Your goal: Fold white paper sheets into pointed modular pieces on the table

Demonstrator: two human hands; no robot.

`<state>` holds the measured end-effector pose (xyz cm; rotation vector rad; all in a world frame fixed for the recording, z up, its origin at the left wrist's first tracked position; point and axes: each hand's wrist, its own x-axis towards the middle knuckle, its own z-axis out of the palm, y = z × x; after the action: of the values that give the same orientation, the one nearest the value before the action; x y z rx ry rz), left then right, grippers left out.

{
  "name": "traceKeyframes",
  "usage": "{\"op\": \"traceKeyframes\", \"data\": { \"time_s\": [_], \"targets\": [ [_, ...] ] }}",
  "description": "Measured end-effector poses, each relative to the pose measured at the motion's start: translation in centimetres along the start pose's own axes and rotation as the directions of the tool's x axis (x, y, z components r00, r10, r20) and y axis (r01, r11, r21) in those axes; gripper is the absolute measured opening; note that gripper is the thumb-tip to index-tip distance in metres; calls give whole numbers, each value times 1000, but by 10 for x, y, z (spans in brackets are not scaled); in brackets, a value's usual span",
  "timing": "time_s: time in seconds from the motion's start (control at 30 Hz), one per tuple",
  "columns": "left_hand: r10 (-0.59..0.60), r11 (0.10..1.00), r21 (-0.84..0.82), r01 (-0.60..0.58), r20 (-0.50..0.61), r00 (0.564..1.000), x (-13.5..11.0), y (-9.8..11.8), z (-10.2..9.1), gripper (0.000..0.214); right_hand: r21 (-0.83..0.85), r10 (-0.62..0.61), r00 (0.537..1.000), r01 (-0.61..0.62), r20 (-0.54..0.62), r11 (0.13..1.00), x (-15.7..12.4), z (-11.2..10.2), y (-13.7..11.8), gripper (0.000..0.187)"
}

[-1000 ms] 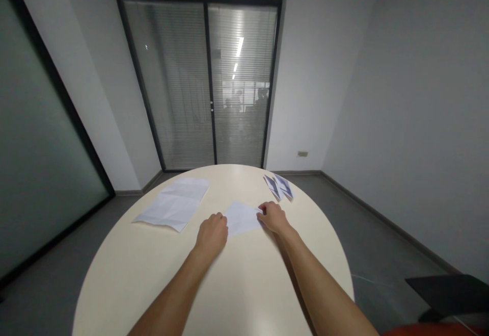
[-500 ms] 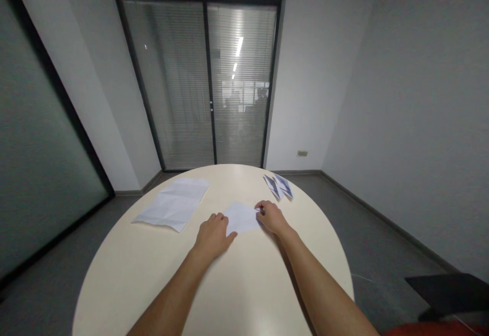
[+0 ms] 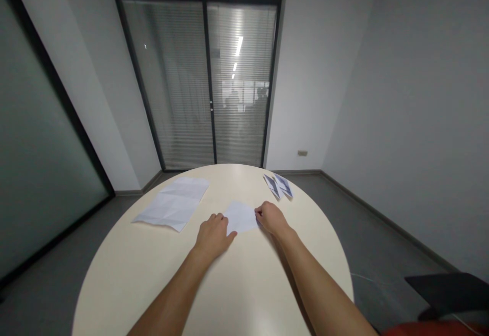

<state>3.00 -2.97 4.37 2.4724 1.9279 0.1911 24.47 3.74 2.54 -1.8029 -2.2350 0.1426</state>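
The left hand (image 3: 214, 235), thumb wide of its fingers, rested at the left side of the small sheet (image 3: 241, 217) on the tabletop (image 3: 240, 285); the right hand (image 3: 271, 217) pinched its right edge. Beyond lay a creased sheet (image 3: 173, 203), then two folded papers (image 3: 282, 187).

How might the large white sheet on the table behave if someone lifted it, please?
The large white sheet would probably flop, as it looks thin with a wavy near edge. Its visible creases suggest it may bend along those lines first.
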Motion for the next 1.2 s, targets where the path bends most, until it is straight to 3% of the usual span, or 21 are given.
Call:
{"op": "traceKeyframes", "data": {
  "time_s": [0.23, 0.5, 0.9, 1.2],
  "targets": [
    [-21, 1000, 1, 21, 5, 1000, -1, 2, -1, 34, -32, -37, 999, 37, 17, 999, -6, -5, -10, 26],
    [-64, 998, 19, 65, -20, 998, 2, -10, 3, 36, 55, -282, 959, 281, 18, 958, -11, 9, -1, 54],
    [-43, 999, -13, 43, 3, 999, 5, -17, 3, 36, 236, -384, 923, 368, 27, 900, 1, 8, 19, 30],
    [-21, 999, -32, 22, 18, 1000, 4, -18, 4, 28, 209, -387, 922, 383, -20, 900, -3, 3, 13, 28]
  ]
}}
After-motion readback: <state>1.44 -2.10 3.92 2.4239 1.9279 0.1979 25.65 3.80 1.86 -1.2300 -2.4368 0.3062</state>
